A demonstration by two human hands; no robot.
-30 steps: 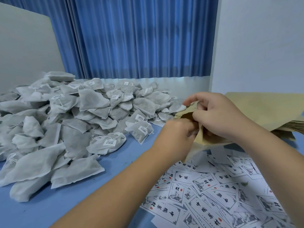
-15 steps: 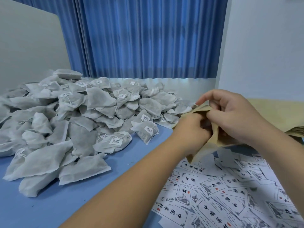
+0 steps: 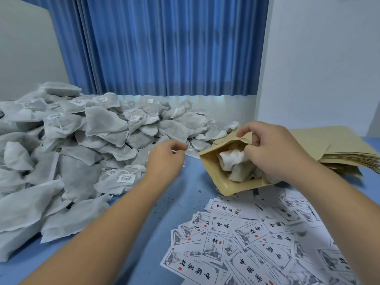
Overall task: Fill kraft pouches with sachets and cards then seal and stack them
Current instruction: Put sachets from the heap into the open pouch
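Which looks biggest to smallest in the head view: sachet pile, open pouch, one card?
1. sachet pile, by far.
2. open kraft pouch.
3. nearest printed card; being closest to the camera flatters it, yet it looks smaller than the pouch.

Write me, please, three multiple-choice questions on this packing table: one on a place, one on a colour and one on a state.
1. Where does the stack of empty pouches lie?
A. on the floor
B. on a chair
C. on the right of the table, behind the right hand

2. What colour is the curtain?
A. blue
B. red
C. green

3. The kraft pouch in the right hand is:
A. sealed
B. open, with sachets inside
C. open and empty

Key: 1 C, it lies flat beyond the right wrist; 2 A, blue folds hang behind the table; 3 B, white sachets show in its open mouth.
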